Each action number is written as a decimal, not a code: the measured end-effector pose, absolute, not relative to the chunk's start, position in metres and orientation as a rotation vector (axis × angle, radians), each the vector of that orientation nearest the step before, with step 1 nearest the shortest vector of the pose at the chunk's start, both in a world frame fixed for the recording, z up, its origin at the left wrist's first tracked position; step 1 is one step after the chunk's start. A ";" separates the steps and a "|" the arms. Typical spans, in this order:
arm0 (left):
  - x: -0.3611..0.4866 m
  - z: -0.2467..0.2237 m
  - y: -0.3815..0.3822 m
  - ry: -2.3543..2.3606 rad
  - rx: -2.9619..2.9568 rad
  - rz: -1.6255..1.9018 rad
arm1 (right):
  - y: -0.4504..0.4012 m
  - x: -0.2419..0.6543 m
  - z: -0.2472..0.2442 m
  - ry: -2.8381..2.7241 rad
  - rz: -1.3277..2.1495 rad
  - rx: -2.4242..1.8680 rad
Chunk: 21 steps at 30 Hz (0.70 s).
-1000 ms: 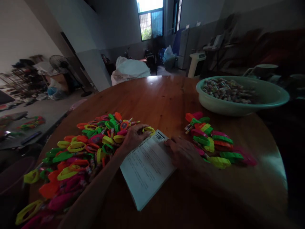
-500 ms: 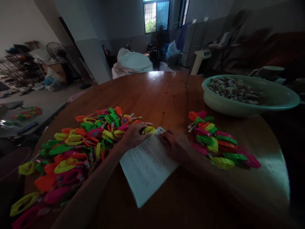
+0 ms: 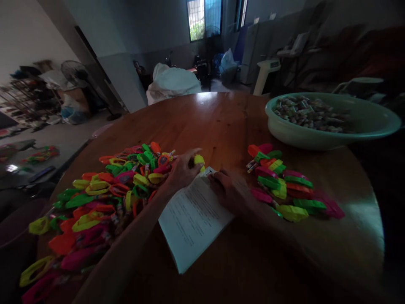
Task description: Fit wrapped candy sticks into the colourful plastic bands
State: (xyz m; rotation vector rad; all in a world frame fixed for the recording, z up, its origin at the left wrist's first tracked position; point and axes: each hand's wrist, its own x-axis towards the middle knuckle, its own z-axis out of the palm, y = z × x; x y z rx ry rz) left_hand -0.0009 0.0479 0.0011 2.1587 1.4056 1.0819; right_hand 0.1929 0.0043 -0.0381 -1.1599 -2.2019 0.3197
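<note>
While left hand (image 3: 183,169) pinches yellow piece (image 3: 199,161) just beyond booklet (image 3: 196,221), right hand (image 3: 233,191) lies over booklet, grip unclear; work looks unfinished: larger heap of bright pieces (image 3: 82,201) left, smaller heap (image 3: 279,188) right, yellow piece on neither.

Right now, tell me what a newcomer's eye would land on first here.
Likely the heap of neon plastic pieces spread over the left side of the wooden table, with a smaller pile on the right. Next, between them, the printed paper stack, the left hand holding a yellow piece near its far end. Beyond the smaller pile sits a pale green basin.
</note>
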 end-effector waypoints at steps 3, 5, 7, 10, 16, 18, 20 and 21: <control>-0.003 -0.009 0.040 1.447 2.115 1.165 | 0.004 0.193 -0.036 -2.191 0.345 -1.153; -0.010 -0.011 0.032 1.478 2.146 1.186 | 0.006 0.193 -0.036 -2.196 0.336 -1.155; -0.019 -0.012 0.023 1.478 2.211 1.135 | 0.008 0.192 -0.036 -2.206 0.315 -1.153; -0.029 -0.014 0.012 1.425 2.305 1.043 | 0.011 0.190 -0.037 -2.222 0.273 -1.129; -0.032 -0.019 0.009 1.352 2.322 1.041 | 0.016 0.187 -0.032 -2.254 0.323 -1.034; -0.032 -0.019 0.009 1.337 2.322 1.054 | 0.019 0.187 -0.029 -2.276 0.341 -1.003; -0.033 -0.018 0.009 1.327 2.328 1.048 | 0.022 0.186 -0.028 -2.309 0.329 -0.972; -0.033 -0.018 0.009 1.324 2.334 1.040 | 0.025 0.185 -0.028 -2.326 0.315 -0.953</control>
